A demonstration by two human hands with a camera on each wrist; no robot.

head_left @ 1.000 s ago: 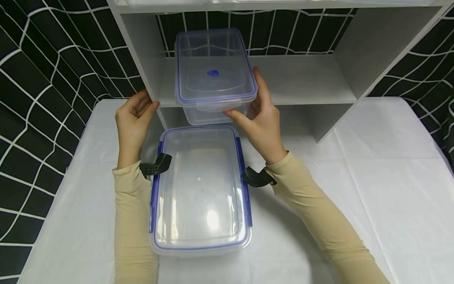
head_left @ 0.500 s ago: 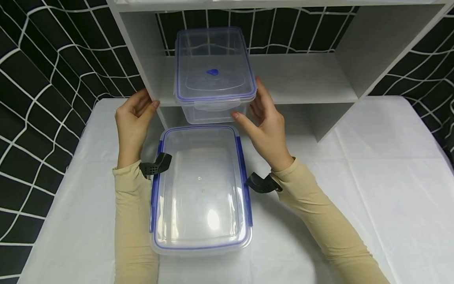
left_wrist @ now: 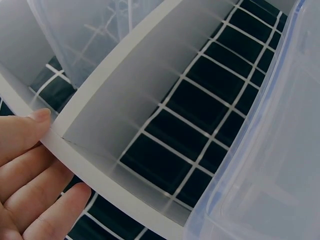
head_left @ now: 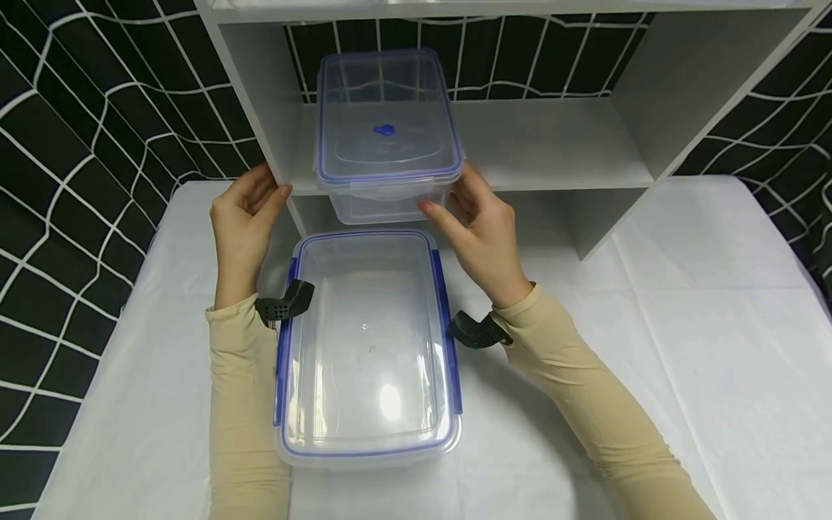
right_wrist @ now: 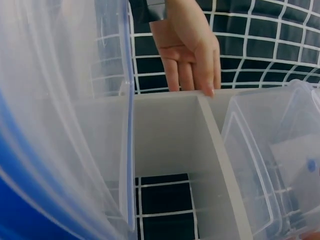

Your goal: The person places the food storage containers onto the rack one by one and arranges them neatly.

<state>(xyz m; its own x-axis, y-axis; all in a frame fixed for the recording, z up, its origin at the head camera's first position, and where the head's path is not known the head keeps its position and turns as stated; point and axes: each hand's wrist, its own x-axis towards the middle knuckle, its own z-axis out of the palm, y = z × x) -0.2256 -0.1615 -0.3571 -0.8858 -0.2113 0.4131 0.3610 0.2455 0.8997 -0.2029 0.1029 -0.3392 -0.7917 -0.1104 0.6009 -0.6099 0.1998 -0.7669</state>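
A clear lidded food container (head_left: 390, 162) with a blue rim and a small blue valve rests on the middle board of a white shelf unit (head_left: 552, 144), its front overhanging the board's edge. My right hand (head_left: 484, 235) holds its front right corner, thumb on the front wall and fingers along the right side. My left hand (head_left: 242, 224) grips the shelf's left side panel, thumb at the front edge and fingers outside; the left wrist view shows these fingers (left_wrist: 47, 200) against the panel. A larger clear container (head_left: 370, 347) with blue side clips lies between my forearms.
White cloth (head_left: 650, 347) covers the table under the shelf unit. A dark net-patterned backdrop (head_left: 84, 180) hangs at the sides and behind. The shelf's top board (head_left: 520, 9) runs above the container, and a lower compartment opens beneath the middle board.
The smaller container has shifted slightly left and back on the shelf. My right hand first eased away to the right, then came back against its corner. My left hand has stayed put.
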